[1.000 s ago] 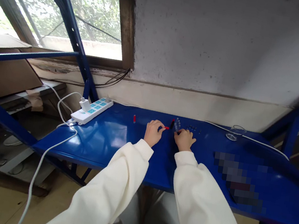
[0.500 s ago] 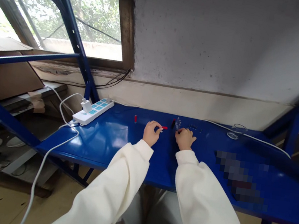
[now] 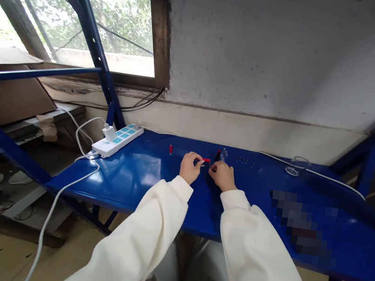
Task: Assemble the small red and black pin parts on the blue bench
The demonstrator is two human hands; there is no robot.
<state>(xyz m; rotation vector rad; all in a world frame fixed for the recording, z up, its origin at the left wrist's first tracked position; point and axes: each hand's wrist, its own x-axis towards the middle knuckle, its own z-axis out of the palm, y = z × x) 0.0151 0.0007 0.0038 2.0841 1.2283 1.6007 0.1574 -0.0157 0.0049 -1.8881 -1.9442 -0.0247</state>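
Note:
My left hand (image 3: pixel 189 167) pinches a small red tube-shaped piece (image 3: pixel 207 160) that points to the right. A bit of something white shows under its fingertips. Close to the tube's right end, the fingers of my right hand (image 3: pixel 223 176) are pinched around a thin, clear-looking piece (image 3: pixel 210 164), too small to name. Just behind that hand stand several small clear pieces (image 3: pixel 224 154), with a dark piece with a red top (image 3: pixel 218 154) beside them. Farther left, another small red tube with a clear end (image 3: pixel 170 149) stands upright on the blue table (image 3: pixel 133 174).
Several tiny clear parts (image 3: pixel 243 160) lie right of the clear cluster. A clear glass (image 3: pixel 298 166) is at the back right, by a white cable (image 3: pixel 333 178). A blurred-out dark object (image 3: pixel 298 220) lies front right. A white power strip (image 3: pixel 117 140) sits at the left edge.
My right hand has moved left from the clear cluster, a thin piece now in its fingertips near the red tube. My left hand has stayed about where it was.

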